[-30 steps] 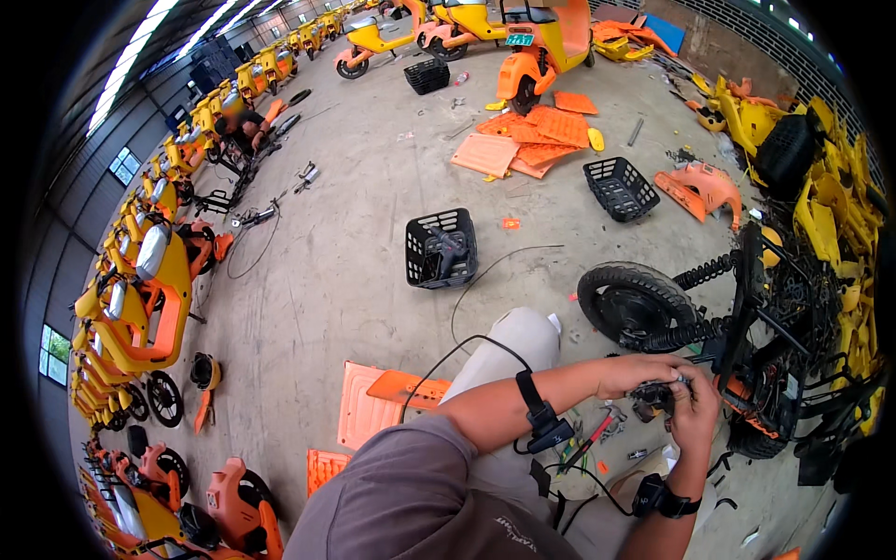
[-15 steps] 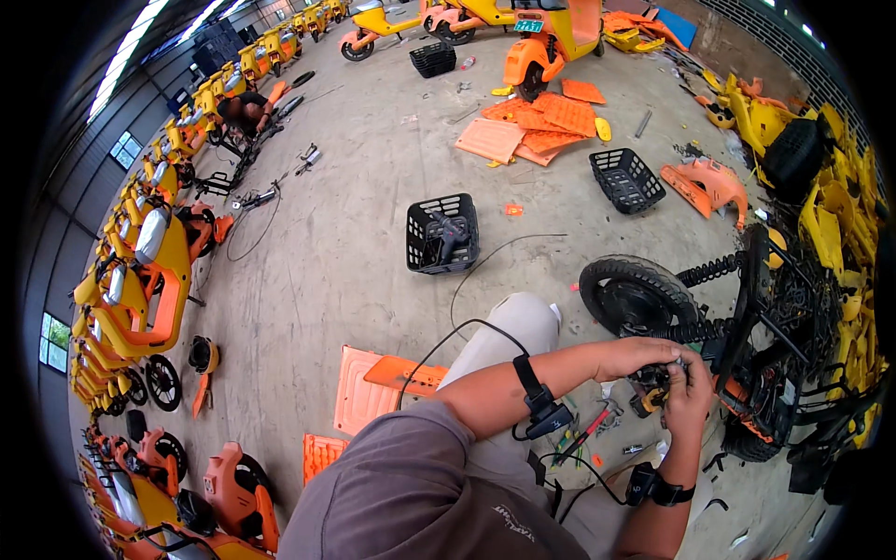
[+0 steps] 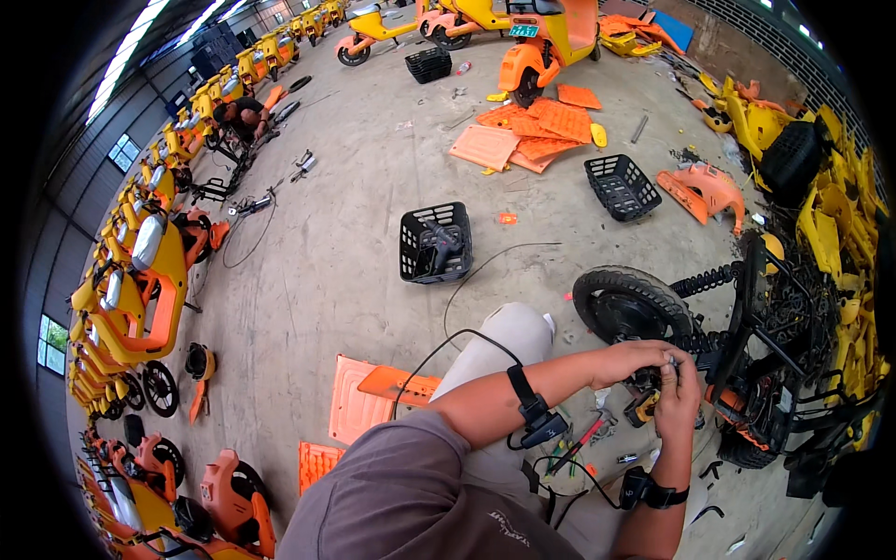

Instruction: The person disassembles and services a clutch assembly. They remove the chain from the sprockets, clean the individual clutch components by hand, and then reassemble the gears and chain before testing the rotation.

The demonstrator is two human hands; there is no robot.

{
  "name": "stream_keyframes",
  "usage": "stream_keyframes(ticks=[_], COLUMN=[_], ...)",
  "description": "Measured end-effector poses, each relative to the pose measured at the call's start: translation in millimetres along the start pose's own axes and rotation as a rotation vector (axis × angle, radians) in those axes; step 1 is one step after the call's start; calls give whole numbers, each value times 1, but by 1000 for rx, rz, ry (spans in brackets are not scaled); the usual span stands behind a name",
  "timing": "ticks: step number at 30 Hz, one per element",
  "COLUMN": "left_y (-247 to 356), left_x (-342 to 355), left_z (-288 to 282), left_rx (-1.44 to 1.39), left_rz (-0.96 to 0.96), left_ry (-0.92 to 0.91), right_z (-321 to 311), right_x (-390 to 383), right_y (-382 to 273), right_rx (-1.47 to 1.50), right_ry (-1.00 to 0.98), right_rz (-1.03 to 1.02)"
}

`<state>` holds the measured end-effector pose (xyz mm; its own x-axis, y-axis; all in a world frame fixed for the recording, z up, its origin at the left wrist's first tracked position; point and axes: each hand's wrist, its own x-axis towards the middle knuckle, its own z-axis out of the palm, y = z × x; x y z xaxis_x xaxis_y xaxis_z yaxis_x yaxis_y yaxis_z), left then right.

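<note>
My left hand [image 3: 627,362] and my right hand [image 3: 679,399] meet beside a stripped scooter frame [image 3: 761,336]. Fingers of both are closed around a small greyish piece at their tips, too small and covered to name. Just beyond them lies the frame's rear wheel [image 3: 627,304] with its black tyre, next to a coil shock absorber [image 3: 707,279]. Below my hands, on the floor, are a yellow-and-black power tool [image 3: 642,409], partly hidden, and a hammer [image 3: 588,437] with a red handle. Black straps with small devices circle both forearms.
A black basket [image 3: 402,245] holding a dark power drill [image 3: 442,246] stands ahead; another basket [image 3: 623,188] is farther right. Orange panels [image 3: 359,397] lie at my left, more beyond. Yellow body parts [image 3: 829,224] pile up on the right. Scooters [image 3: 149,289] line the left, where another person [image 3: 245,117] crouches.
The view has shifted slightly, so the floor items sit a little differently. My hands stay together at the same spot by the frame, with the fingers slightly rearranged.
</note>
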<state>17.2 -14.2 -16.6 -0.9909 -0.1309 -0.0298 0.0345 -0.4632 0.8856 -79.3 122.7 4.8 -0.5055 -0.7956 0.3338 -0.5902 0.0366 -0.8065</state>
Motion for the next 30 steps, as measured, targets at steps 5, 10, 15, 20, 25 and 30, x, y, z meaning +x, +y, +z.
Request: stream_keyframes(ticks=[5, 10, 15, 20, 25, 30], left_y=[-8, -6, -12, -15, -13, -16], left_x=[5, 1, -3, -8, -14, -13], left_z=[-5, -5, -12, -11, -8, -5], left_rx=[-28, -100, -99, -116, -116, -91], left_rz=[55, 108, 52, -17, -38, -74], left_ry=[-7, -14, -2, 59, 61, 42], right_z=[6, 14, 17, 21, 21, 11], right_x=[2, 4, 1, -3, -7, -13], right_y=[-2, -7, -4, -7, -12, -19], right_rx=[-3, 19, -101, 47, 76, -31], right_ry=[15, 27, 82, 51, 24, 6], right_rz=[-23, -115, -118, -103, -115, -141])
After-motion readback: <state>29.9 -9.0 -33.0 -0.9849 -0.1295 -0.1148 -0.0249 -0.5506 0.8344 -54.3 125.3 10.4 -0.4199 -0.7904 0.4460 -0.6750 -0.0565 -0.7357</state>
